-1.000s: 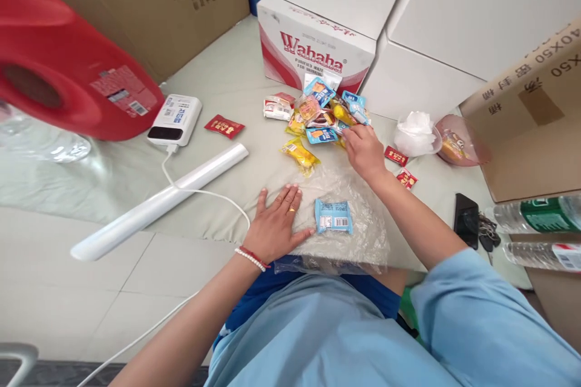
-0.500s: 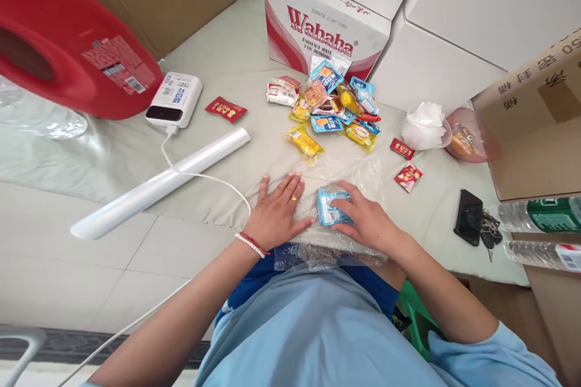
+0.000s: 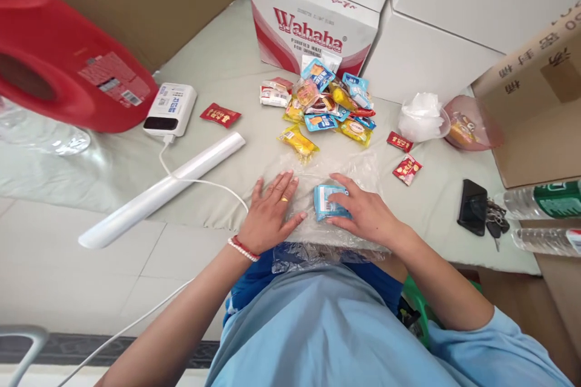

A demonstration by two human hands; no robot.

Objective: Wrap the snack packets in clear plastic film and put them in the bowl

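My left hand (image 3: 271,211) lies flat, fingers spread, on the left part of a clear plastic sheet (image 3: 358,172) spread on the table's near edge. It wears a ring and a red-and-white bracelet. My right hand (image 3: 365,211) rests on a small blue snack packet (image 3: 324,201) that lies on the sheet, fingers over its right side. Beyond the sheet is a heap of several bright snack packets (image 3: 327,109), with a yellow packet (image 3: 297,142) loose at its near side.
A white roll of plastic film (image 3: 158,190), a white power bank (image 3: 170,109) with cable and a red jug (image 3: 68,72) are on the left. A Wahaha carton (image 3: 313,30) stands behind. Right: red packets (image 3: 407,168), a pink bowl (image 3: 472,130), phone (image 3: 472,207), keys, bottles (image 3: 544,199).
My right hand came back from the snack heap and settled on the blue packet on the sheet. My left hand stayed flat on the sheet. The camera shifted slightly.
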